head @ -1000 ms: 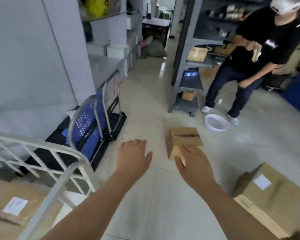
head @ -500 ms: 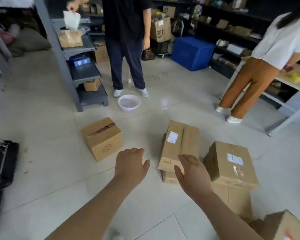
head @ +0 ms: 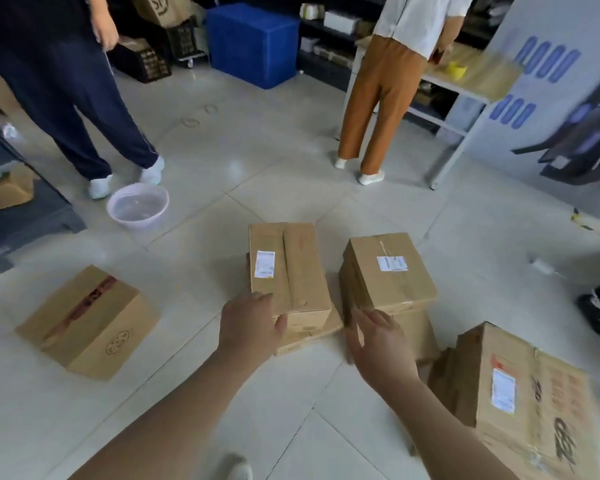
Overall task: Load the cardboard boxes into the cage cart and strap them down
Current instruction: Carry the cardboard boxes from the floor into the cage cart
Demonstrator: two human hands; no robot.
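Several cardboard boxes lie on the tiled floor. A long labelled box (head: 288, 268) tops a stack in the middle, and my left hand (head: 248, 325) reaches to its near left corner with fingers relaxed. Beside it stands a second stack topped by a labelled box (head: 388, 271); my right hand (head: 378, 344) hovers in front of it, fingers spread, holding nothing. A taped box (head: 87, 322) sits alone to the left. A big printed box (head: 530, 400) lies at the right. The cage cart is out of view.
A pale plastic basin (head: 137, 206) sits on the floor behind the boxes. A person in dark trousers (head: 70, 109) stands at the back left, another in orange trousers (head: 381, 105) by a table (head: 478, 81). A grey shelf unit (head: 18, 209) is at the left, a blue crate (head: 253, 43) behind.
My view has swung right from the cage cart and trolley to the boxes on the floor. Both hands have come closer to the two middle stacks, still holding nothing.
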